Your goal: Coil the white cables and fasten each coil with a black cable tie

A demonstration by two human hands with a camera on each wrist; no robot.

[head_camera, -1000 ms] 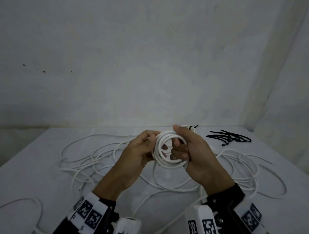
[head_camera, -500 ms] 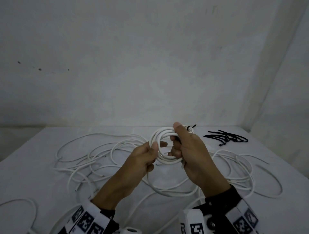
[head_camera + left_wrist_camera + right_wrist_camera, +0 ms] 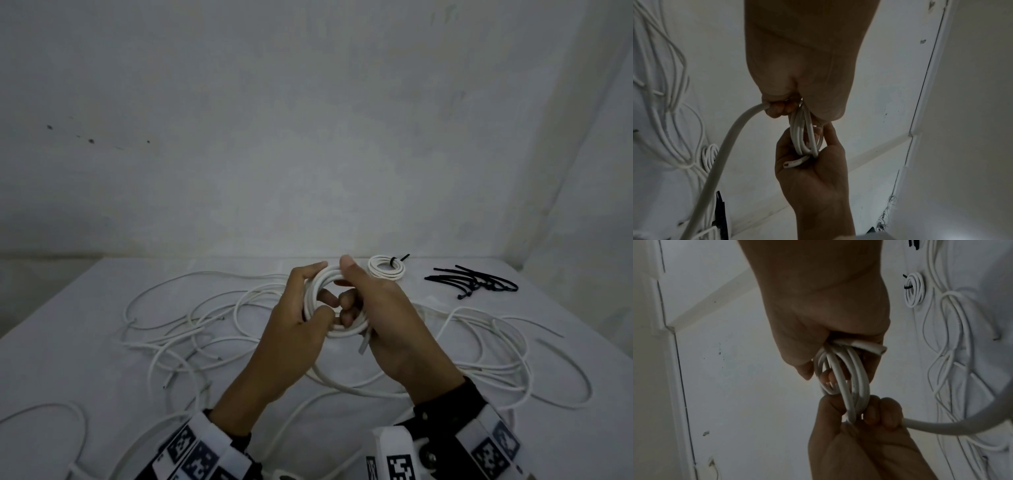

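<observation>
I hold a small coil of white cable [image 3: 337,333] upright above the table, between both hands. My left hand [image 3: 318,291] grips its left side, and the uncoiled tail [image 3: 725,146] runs out from under those fingers. My right hand [image 3: 349,284] grips the right side, thumb on top and fingers through the ring. A cut cable end [image 3: 363,346] pokes out below the right palm. The right wrist view shows the coil [image 3: 849,378] with several turns. A bunch of black cable ties [image 3: 472,282] lies at the back right.
A finished small coil [image 3: 386,272] bound by a black tie lies on the white table [image 3: 85,308], just behind my right thumb. Loose white cables [image 3: 191,329] sprawl left of my hands, with more loops [image 3: 496,359] on the right. Walls close the back and right.
My left hand has slid up round the coil's left side to its top. The cut end now sticks out under my right palm. The finished coil behind has come into view.
</observation>
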